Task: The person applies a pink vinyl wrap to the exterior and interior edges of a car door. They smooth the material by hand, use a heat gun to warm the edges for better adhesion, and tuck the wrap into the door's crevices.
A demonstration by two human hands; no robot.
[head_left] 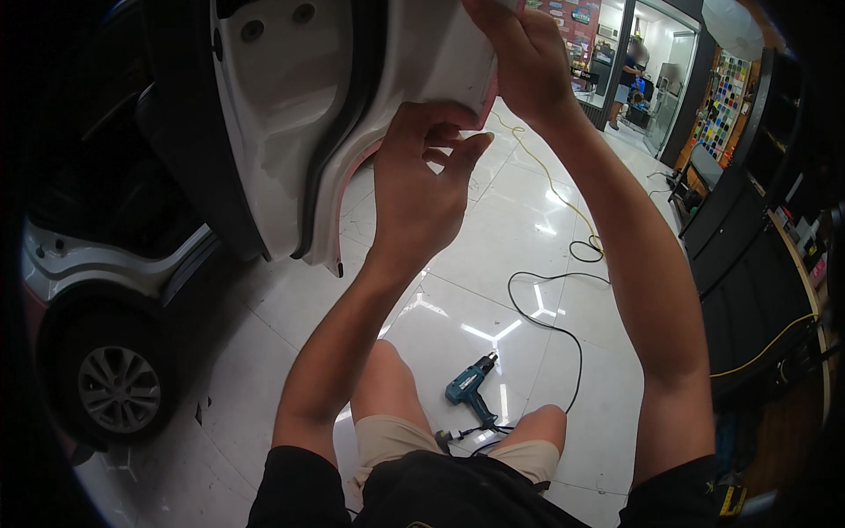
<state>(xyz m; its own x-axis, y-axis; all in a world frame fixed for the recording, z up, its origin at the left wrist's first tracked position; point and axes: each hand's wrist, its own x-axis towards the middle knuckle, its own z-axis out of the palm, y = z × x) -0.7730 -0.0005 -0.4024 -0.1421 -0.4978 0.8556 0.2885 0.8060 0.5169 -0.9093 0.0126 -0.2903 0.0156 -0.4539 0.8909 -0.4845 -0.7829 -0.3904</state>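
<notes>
An open white car door [422,62] with a black rubber seal [339,132] fills the upper middle, its inner edge turned to me. A thin pinkish-red strip shows along its outer rim. My right hand [537,66] grips the edge higher up, thumb on the white inner side and its other fingers mostly hidden behind. Below it, my left hand [418,180] is curled at the lower corner, fingers against the edge and thumb bent a little away from them. Whether a piece of film lies under those fingers cannot be made out.
A teal heat gun [471,387] lies on the glossy tiled floor [422,299] between my knees, its black cord [576,352] looping to the right. Beyond runs a yellow cable [554,189]. The car's rear wheel [119,387] is at left, dark shelving [748,238] at right. A person [627,79] stands past a glass doorway.
</notes>
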